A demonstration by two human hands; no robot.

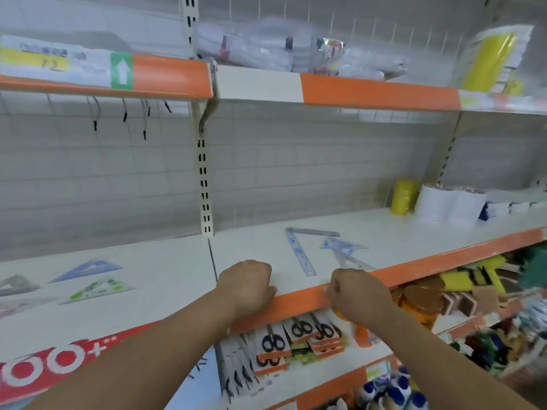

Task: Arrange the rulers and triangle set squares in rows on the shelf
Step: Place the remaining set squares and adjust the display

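Shelf [384, 223] holds blurry rulers [302, 253] (curled hands [245, 281] [358, 294] hide fingertips).

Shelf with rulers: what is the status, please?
Left hand and right hand curled at shelf front edge, nothing seen held. Rulers and set squares scattered, no rows. Nothing blocking.

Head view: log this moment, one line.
left hand, right hand: curled at shelf edge | held: unclear | rulers, set squares: loose on shelf | rows: none yet

Both bare forearms forward, left hand [245, 281] and right hand [358, 291] near each other, fingers curled under.
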